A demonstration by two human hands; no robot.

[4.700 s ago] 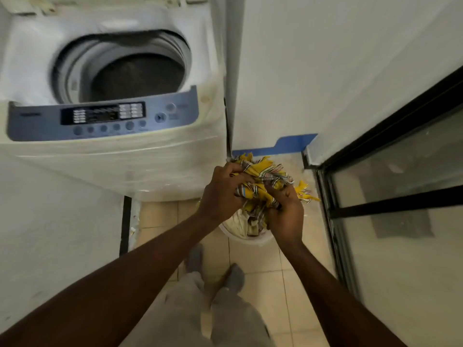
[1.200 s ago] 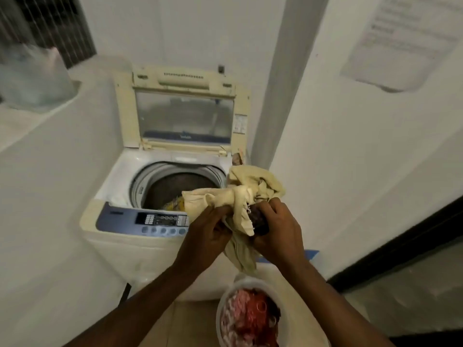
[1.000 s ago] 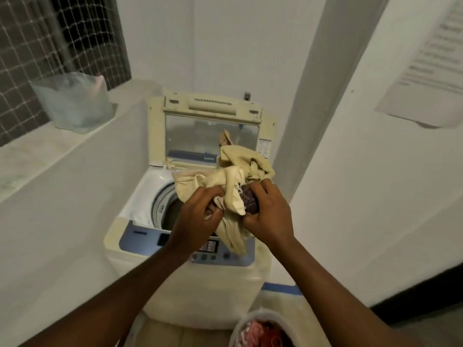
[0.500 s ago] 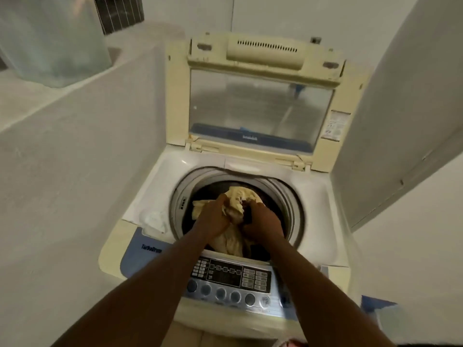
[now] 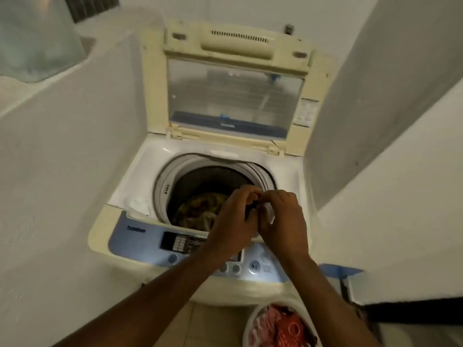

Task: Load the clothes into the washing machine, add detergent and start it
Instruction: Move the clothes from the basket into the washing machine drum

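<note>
Yellowed cream plastic frames the top-loading washing machine (image 5: 200, 156), which sits between a pale wall on its left and a white partition on its right. We note its lid (image 5: 235, 88) standing upright at the back, clear window facing us. The drum (image 5: 210, 181) is open and dark; low inside it we see clothes (image 5: 203, 209), a crumpled heap in yellow and brown tones with a pale strip showing near the front edge. We hold both hands together above the front right part of the drum opening, just over the blue control panel (image 5: 150, 239). The left hand (image 5: 235, 221) is curled, fingers bent toward the right hand. The right hand (image 5: 283, 221) is curled too, its fingertips meeting those of the left. Between them we make out a small dark scrap and a bit of white, both pinched in the fingers; the frame is blurred and we cannot tell what the item is or which hand bears it. Both forearms reach in from the bottom edge and cross over the panel. On the tiled floor in front of the machine, near the lower right, stands a white basket (image 5: 250, 321) holding red and pink laundry (image 5: 280, 331). A translucent container (image 5: 37, 41) rests on the ledge at upper left.
</note>
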